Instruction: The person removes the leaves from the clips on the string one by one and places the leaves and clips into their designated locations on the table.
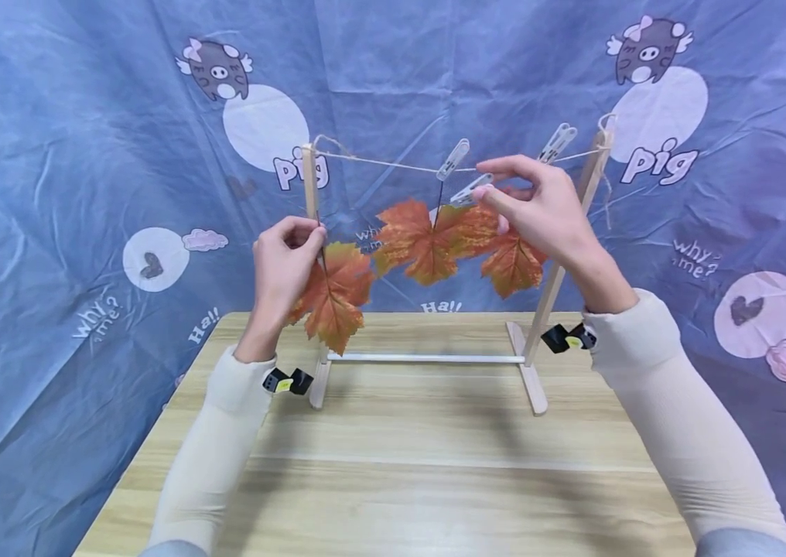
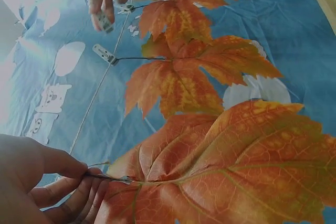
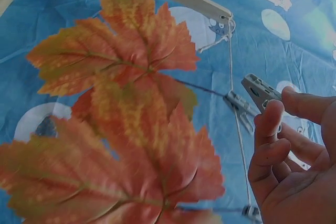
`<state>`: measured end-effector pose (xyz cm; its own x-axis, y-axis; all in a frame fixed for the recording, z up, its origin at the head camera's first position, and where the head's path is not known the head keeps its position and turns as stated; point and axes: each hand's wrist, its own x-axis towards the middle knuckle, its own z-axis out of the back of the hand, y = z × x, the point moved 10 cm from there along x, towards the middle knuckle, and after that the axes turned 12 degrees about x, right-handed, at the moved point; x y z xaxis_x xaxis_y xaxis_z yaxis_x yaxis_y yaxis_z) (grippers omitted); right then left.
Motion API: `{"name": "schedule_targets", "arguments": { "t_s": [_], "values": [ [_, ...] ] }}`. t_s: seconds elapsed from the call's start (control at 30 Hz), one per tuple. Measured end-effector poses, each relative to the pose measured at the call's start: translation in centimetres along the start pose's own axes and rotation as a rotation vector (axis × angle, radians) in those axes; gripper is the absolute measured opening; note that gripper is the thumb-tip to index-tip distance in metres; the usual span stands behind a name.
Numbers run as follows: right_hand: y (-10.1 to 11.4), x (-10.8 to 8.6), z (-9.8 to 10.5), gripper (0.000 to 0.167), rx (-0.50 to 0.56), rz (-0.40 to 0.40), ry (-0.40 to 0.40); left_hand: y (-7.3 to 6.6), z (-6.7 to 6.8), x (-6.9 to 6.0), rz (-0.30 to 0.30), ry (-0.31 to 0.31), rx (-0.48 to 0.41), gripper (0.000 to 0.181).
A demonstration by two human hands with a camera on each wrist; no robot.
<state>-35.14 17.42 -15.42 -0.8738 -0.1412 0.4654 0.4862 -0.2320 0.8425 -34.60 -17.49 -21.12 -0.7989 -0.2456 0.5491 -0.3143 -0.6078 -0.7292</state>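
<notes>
My left hand [image 1: 285, 259] pinches the dark stem of an orange maple leaf [image 1: 333, 298] beside the left post of a wooden stand. In the right wrist view, my right hand [image 3: 299, 156] holds a grey-white clothespin [image 3: 260, 92] between thumb and fingers, apart from the string. A second maple leaf [image 1: 428, 240] hangs by its stem from a clothespin [image 1: 453, 159] on the string [image 1: 393, 163]. Further right, a third maple leaf [image 1: 514, 263] hangs below another clothespin [image 1: 558, 142], partly hidden behind my right hand.
The string runs between the left post [image 1: 310, 182] and the right post [image 1: 591, 174]. A white rod [image 1: 428, 358] joins the posts low down. The stand is on a wood-grain table [image 1: 393, 433], with a blue printed cloth [image 1: 393, 62] behind.
</notes>
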Motion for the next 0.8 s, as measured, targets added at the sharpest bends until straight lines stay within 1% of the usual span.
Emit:
{"name": "schedule_targets", "arguments": {
  "t_s": [0.13,0.37,0.5,0.6,0.8],
  "values": [
    [-0.8,-1.2,0.9,0.038,-0.008,0.008,0.002,0.9,0.3,-0.5,0.014,-0.005,-0.007,0.013],
    [-2.8,-3.4,2.6,0.042,-0.004,-0.038,-0.002,2.5,0.6,-1.4,0.046,-0.014,-0.066,0.015],
    [-4.0,-4.5,3.6,0.038,-0.005,-0.037,-0.014,3.7,0.6,-1.8,0.067,-0.015,-0.096,0.016],
    [-5.1,-5.5,4.4,0.035,-0.003,-0.049,-0.028,4.6,0.3,-2.2,0.091,0.005,-0.113,0.017],
    [-7.9,-7.4,5.8,0.037,-0.024,-0.114,-0.054,6.3,-0.8,-3.0,0.149,0.050,-0.147,0.017]
  ]
}}
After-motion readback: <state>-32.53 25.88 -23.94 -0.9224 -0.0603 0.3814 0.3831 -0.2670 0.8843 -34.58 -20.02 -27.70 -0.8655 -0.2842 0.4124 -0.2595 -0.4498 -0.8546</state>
